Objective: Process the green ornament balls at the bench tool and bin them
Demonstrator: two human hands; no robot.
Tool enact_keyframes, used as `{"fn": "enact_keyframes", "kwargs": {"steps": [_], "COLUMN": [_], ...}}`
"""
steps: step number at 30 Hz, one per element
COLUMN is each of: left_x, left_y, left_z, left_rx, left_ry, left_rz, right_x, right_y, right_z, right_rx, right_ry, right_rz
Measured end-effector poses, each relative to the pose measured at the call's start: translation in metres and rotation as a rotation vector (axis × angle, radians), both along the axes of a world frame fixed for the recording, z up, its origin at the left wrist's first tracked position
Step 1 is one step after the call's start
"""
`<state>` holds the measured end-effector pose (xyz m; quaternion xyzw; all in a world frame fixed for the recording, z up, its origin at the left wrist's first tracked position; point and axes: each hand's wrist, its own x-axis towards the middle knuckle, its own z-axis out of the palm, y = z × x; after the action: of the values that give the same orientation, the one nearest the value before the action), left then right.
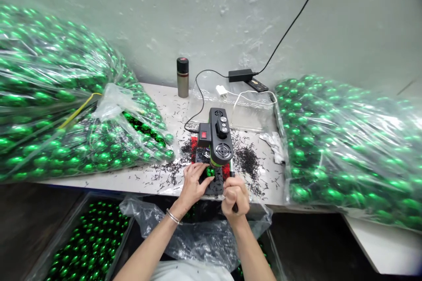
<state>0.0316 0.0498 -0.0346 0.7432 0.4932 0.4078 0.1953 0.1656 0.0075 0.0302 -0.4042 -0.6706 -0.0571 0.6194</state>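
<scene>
A shiny green ball sits under the head of a small black bench machine. The fingers and thumb of my left hand are closed round the ball from the left and front. My right hand is wrapped round a black handle at the machine's right side; most of the handle is hidden in the fist, and I cannot tell how it joins the machine. Red patches show on both sides of the machine's base. Small black slivers lie in piles around it.
Large clear bags of green balls stand at left and right. A bottle, power adapter, white plug and crumpled white glove or cloth lie behind. Clear plastic hangs below the table edge, beside a container of balls.
</scene>
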Motion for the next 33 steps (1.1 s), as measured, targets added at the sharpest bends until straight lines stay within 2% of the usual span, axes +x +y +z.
{"fn": "enact_keyframes", "kwargs": {"steps": [4, 9, 14, 19, 21, 23, 26, 29, 31, 33], "left_x": [0.0, 0.0, 0.001, 0.0, 0.0, 0.001, 0.003, 0.0, -0.008, -0.02], "left_y": [-0.001, -0.001, -0.001, -0.001, -0.001, 0.0, 0.003, -0.001, -0.012, -0.032], "left_z": [0.001, 0.001, 0.001, 0.001, 0.0, -0.001, -0.001, 0.005, 0.011, 0.016], "left_rx": [-0.025, -0.019, -0.018, 0.012, 0.012, 0.003, -0.034, -0.066, -0.05, -0.011], "left_ry": [0.01, 0.009, 0.006, -0.02, -0.031, -0.047, -0.09, -0.154, -0.195, -0.199], "left_rz": [-0.004, -0.005, -0.002, -0.016, -0.013, -0.003, 0.008, 0.028, 0.018, -0.068], "right_x": [0.0, -0.001, -0.001, 0.002, 0.003, 0.002, -0.001, -0.005, -0.006, -0.008], "right_y": [0.004, 0.005, 0.005, 0.007, 0.006, 0.003, 0.001, 0.0, 0.0, 0.0], "right_z": [-0.018, -0.031, -0.033, -0.029, -0.02, -0.004, 0.033, 0.068, 0.079, 0.08], "right_rx": [0.048, 0.062, 0.05, 0.076, 0.069, 0.047, -0.029, -0.138, -0.156, -0.149], "right_ry": [0.013, 0.045, 0.025, -0.149, -0.152, -0.099, 0.052, 0.126, 0.143, 0.154], "right_rz": [-0.032, -0.045, -0.035, -0.034, -0.03, -0.019, -0.002, -0.011, -0.016, -0.012]}}
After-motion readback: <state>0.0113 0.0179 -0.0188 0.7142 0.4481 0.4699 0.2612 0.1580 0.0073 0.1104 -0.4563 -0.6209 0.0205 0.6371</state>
